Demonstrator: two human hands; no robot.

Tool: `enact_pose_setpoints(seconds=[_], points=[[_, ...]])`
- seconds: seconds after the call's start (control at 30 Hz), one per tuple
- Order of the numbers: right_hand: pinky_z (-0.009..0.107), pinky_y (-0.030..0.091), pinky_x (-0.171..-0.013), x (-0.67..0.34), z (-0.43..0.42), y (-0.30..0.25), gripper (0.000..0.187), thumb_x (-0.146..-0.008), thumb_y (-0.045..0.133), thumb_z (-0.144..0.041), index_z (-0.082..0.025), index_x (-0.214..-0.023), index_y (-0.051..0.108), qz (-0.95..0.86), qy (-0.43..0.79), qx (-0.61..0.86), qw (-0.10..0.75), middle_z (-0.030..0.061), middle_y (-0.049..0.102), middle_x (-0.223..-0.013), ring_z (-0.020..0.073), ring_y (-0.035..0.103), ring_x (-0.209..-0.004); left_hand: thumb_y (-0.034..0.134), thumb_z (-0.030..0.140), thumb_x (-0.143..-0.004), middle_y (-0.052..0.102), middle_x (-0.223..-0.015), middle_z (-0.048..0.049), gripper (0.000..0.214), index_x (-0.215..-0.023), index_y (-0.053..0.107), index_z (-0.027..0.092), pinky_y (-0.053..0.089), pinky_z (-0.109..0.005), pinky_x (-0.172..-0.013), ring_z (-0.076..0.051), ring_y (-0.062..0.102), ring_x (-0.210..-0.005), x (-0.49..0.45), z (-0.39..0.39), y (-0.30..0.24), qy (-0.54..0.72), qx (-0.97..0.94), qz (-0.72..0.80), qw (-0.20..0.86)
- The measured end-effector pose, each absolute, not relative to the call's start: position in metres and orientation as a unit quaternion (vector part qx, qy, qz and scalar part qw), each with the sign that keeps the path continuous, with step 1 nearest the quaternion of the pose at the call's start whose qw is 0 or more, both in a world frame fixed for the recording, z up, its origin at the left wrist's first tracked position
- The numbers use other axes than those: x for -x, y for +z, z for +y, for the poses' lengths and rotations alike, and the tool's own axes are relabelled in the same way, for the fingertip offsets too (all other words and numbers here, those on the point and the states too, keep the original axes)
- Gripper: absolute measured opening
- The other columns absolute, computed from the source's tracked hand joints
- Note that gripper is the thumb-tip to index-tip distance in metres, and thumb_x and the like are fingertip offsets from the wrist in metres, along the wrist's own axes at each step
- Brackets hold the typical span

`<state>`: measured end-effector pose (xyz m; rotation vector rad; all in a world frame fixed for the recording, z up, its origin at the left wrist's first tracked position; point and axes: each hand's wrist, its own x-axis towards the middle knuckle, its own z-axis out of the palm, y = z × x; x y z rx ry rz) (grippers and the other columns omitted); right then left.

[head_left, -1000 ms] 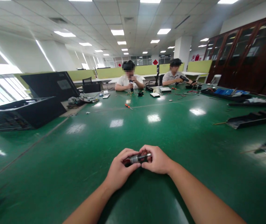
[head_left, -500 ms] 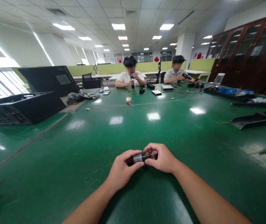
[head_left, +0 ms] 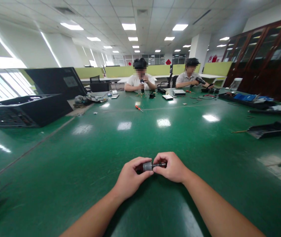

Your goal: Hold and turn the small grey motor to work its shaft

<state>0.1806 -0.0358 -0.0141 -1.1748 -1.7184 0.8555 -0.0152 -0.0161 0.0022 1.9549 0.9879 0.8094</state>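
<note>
Just above the green table [head_left: 101,141], both my hands meet on a small metal part. My left hand [head_left: 129,176] wraps thumb and fingers round a short grey metal cylinder [head_left: 147,166], whose left end is hidden in the palm. From the right end of the cylinder a thin dark ribbed shaft [head_left: 158,164] sticks out, lying nearly level. My right hand [head_left: 172,168] pinches this shaft between thumb and fingers, close against the cylinder. Whether the shaft and cylinder are fixed together, I cannot tell.
An orange-handled screwdriver [head_left: 138,108] lies further off. At left stands a black computer case [head_left: 29,112]; at right, a black tray [head_left: 266,130]. Two people sit across the table, one holding a dark tool [head_left: 142,86], near small parts and a white-topped box [head_left: 167,97].
The fingers of my right hand have closed in along the shaft towards the cylinder. My left hand keeps its hold. The whole view has shifted slightly.
</note>
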Motion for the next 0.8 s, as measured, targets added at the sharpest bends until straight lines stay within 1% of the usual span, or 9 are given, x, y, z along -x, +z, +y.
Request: enact_pose_setpoints(seconds=[0.2, 0.37, 0.8], points=[[0.022, 0.040, -0.057, -0.1820, -0.0346, -0.0141, 0.004, -0.070, 0.070, -0.017, -0.016, -0.072, 0.067, -0.691, 0.345, 0.470, 0.428, -0.0012, 0.064, -0.066, 0.0120, 0.055, -0.060, 0.073, 0.027, -0.074, 0.069, -0.099, -0.0045, 0.031, -0.105, 0.070, 0.022, 0.050, -0.032, -0.082, -0.021, 0.064, -0.091, 0.0151, -0.0169, 0.0001, 0.330, -0.763, 0.394, 0.391], [0.021, 0.037, -0.053, -0.1836, -0.0333, -0.0150, 0.004, -0.069, 0.070, -0.017, -0.015, -0.072, 0.066, -0.687, 0.360, 0.472, 0.420, -0.0017, 0.061, -0.062, 0.0111, 0.051, -0.056, 0.073, 0.025, -0.073, 0.069, -0.098, -0.0035, 0.030, -0.104, 0.070, 0.022, 0.051, -0.031, -0.081, -0.020, 0.065, -0.090, 0.0139, -0.0183, -0.0001, 0.339, -0.753, 0.398, 0.399], [0.021, 0.035, -0.052, -0.1847, -0.0325, -0.0174, 0.006, -0.069, 0.070, -0.018, -0.016, -0.071, 0.065, -0.685, 0.365, 0.473, 0.417, -0.0029, 0.059, -0.060, 0.0101, 0.048, -0.053, 0.073, 0.026, -0.073, 0.070, -0.099, -0.0046, 0.031, -0.103, 0.070, 0.021, 0.052, -0.032, -0.082, -0.021, 0.066, -0.090, 0.0134, -0.0185, -0.0014, 0.343, -0.751, 0.398, 0.399]])
